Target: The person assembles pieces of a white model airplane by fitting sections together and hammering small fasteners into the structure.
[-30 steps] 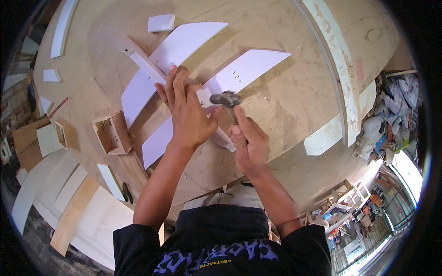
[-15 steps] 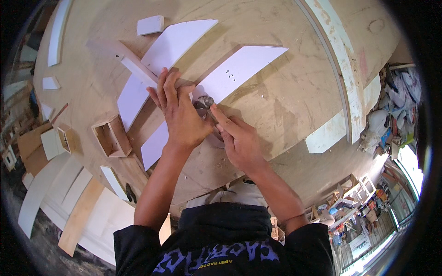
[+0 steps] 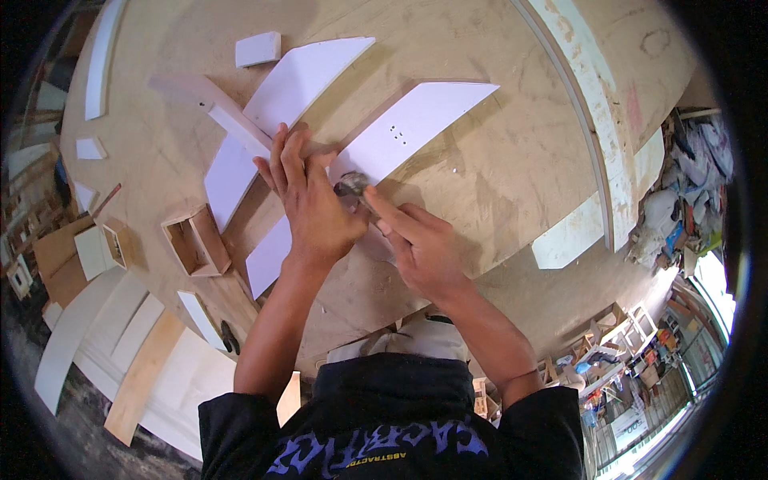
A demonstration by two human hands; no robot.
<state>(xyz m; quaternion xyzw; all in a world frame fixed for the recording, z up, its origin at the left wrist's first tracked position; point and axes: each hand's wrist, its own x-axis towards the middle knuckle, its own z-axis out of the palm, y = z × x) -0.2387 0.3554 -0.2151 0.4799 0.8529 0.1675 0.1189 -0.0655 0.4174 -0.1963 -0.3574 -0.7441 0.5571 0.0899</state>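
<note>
A hammer (image 3: 352, 185) is in my right hand (image 3: 424, 244), its dark metal head close beside my left hand. My right index finger stretches along the handle, and the other fingers curl round it. With fingers spread, my left hand (image 3: 308, 192) lies over a white crosspiece (image 3: 240, 126). That crosspiece runs diagonally across two white slanted boards, one on the left (image 3: 308, 78) and one on the right (image 3: 420, 120). The right board has a small group of dark holes. My left thumb tip and whatever is under the hammer head are hidden.
A small open wooden box (image 3: 196, 242) stands left of my forearm. A white block (image 3: 258, 50) lies beyond the boards. Pliers-like dark handles (image 3: 230, 338) lie by a white strip (image 3: 202, 318). A long curved white panel (image 3: 588, 120) crosses the plywood table (image 3: 480, 208) on the right.
The hammer head has shifted slightly left and down, closer to my left hand. My left hand stays on the crosspiece. The whole view has moved a little.
</note>
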